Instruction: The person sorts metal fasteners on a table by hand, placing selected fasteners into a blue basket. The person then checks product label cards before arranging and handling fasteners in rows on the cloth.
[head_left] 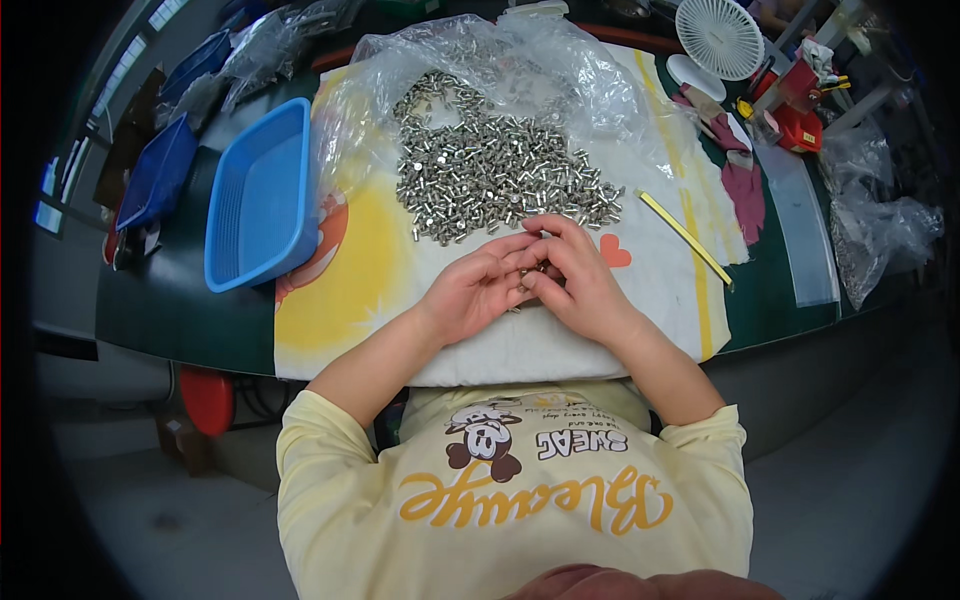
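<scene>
Just in front of me my left hand (pixel 472 290) is cupped, palm turned up, with small headed metal parts (pixel 530 271) in its fingers. My right hand (pixel 580 285) meets it from the other side, its fingers curled over the same parts; fingers hide most of them. Below the hands, one more metal part (pixel 515 309) shows near the cloth. Beyond my fingertips a large pile of silvery, rivet-like metal parts (pixel 500 170) spreads over a white and yellow cloth (pixel 380 350). Its far portion lies under a clear plastic bag (pixel 620 90).
A blue plastic basin (pixel 262 200) stands left of the cloth, with a darker blue tray (pixel 155 175) beyond. A yellow strip-like tool (pixel 685 238) lies to the right. Further right are a pinkish glove (pixel 743 195), a clear plastic sheet (pixel 797 225) and a white fan (pixel 719 40).
</scene>
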